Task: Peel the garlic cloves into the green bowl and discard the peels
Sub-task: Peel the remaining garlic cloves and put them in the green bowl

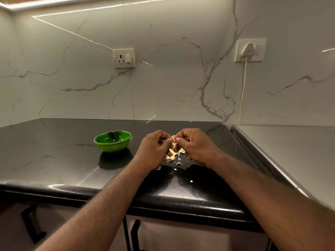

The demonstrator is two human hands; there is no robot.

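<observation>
Left hand (155,147) and right hand (194,144) are raised just above the counter (54,151), knuckles close together, fingers curled inward. Both pinch a small pale clove (173,137) between thumb and fingertips; most of it is hidden by the fingers. Whether it is partly peeled cannot be told.

Directly beneath the hands a heap of peels (173,155) lies on the counter, with a few loose flakes scattered toward the front edge. The bowl (113,146) stands upright on the counter to the left of the left hand, apart from it and from the peels. Its inside shows only a dark reflection; contents cannot be made out.

On the marble wall behind, a socket (123,58) sits above the bowl, and a plug (248,49) with a white cord is farther right.
</observation>
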